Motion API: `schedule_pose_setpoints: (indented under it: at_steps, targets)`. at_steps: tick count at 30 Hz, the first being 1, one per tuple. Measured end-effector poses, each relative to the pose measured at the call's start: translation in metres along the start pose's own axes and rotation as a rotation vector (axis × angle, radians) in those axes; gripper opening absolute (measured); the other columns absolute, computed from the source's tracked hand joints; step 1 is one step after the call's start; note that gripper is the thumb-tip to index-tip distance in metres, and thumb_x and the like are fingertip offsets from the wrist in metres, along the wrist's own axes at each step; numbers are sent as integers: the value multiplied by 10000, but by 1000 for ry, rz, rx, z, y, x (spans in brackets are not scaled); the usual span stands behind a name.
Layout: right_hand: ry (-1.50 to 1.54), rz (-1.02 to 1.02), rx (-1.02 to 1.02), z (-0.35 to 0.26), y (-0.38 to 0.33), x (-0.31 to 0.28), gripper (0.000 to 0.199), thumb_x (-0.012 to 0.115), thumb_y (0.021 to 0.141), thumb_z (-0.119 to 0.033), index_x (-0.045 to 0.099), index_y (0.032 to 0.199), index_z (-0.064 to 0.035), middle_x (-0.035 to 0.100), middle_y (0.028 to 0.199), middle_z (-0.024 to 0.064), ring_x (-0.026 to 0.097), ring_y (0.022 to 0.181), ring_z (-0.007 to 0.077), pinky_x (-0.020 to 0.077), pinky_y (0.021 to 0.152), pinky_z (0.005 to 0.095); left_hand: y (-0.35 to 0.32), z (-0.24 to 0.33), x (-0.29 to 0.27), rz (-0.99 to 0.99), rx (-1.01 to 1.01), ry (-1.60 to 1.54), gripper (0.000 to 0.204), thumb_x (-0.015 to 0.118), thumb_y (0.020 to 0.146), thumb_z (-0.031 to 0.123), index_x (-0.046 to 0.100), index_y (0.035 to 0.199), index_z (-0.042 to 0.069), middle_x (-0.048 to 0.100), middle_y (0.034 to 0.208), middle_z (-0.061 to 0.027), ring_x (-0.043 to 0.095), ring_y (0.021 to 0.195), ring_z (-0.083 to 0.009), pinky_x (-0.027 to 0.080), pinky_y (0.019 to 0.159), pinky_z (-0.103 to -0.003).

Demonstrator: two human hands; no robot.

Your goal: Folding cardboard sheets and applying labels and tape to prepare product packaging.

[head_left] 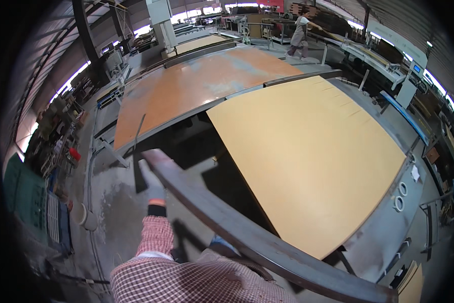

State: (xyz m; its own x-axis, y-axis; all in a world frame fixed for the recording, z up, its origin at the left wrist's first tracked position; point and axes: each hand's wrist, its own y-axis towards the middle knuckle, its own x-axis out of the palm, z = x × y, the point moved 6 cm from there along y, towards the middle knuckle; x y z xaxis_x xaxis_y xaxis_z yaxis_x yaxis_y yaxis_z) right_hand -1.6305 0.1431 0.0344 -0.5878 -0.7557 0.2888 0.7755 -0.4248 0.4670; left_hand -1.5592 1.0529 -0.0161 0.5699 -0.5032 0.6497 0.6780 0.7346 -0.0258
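Workshop floor (111,202) of grey concrete lies under everything. On it, the left hand (154,177), gloved and at the end of a checked sleeve (156,235), reaches to the upper end of a long dark steel beam (247,232); whether its fingers close round the beam cannot be told. No right hand shows. Just beyond the beam lies a big yellow board (313,156), then an orange sheet (196,86). Far off, another person (300,35) works.
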Motion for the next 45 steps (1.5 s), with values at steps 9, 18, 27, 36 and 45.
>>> schedule_pose_setpoints:
  at_steps: [9, 18, 27, 36, 45]
  targets:
    - [2363, -430, 641, 10, -34, -207, 189, 431, 894, -182, 577, 979, -97, 518, 972, 42, 503, 923, 211, 374, 791, 381, 349, -152, -55, 44, -268, 163, 757, 487, 853, 693, 493, 1357, 128, 530, 1315, -73, 500, 1180, -273, 395, 1020, -413]
    - [2428, -579, 677, -41, -26, -371, 278, 410, 906, -265, 558, 1045, -74, 509, 1054, 66, 498, 974, 221, 374, 833, 390, 509, -291, -29, -57, -306, 164, 822, 380, 867, 739, 448, 1392, 110, 467, 1409, -72, 447, 1275, -283, 371, 1056, -408]
    - [2524, -658, 730, -86, 4, -457, 384, 390, 918, -348, 539, 1111, -51, 501, 1136, 90, 493, 1026, 231, 374, 875, 399, 529, -311, -18, -31, -373, 48, 721, 407, 885, 702, 505, 1328, 141, 526, 1335, -65, 506, 1198, -288, 387, 1045, -435]
    - [2502, -694, 844, -107, 26, -489, 496, 369, 930, -430, 520, 1177, -28, 492, 1219, 114, 489, 1077, 241, 374, 917, 408, 588, -385, 82, -20, -488, -84, 768, 444, 854, 714, 497, 1325, 110, 559, 1292, -123, 548, 1159, -308, 448, 992, -430]
    - [2395, -799, 1045, -123, 10, -482, 610, 348, 942, -513, 502, 1243, -5, 483, 1301, 138, 484, 1128, 251, 373, 959, 417, 618, -378, 47, -148, -422, -117, 669, 387, 937, 621, 415, 1414, 153, 443, 1415, -66, 428, 1279, -250, 362, 1060, -378]
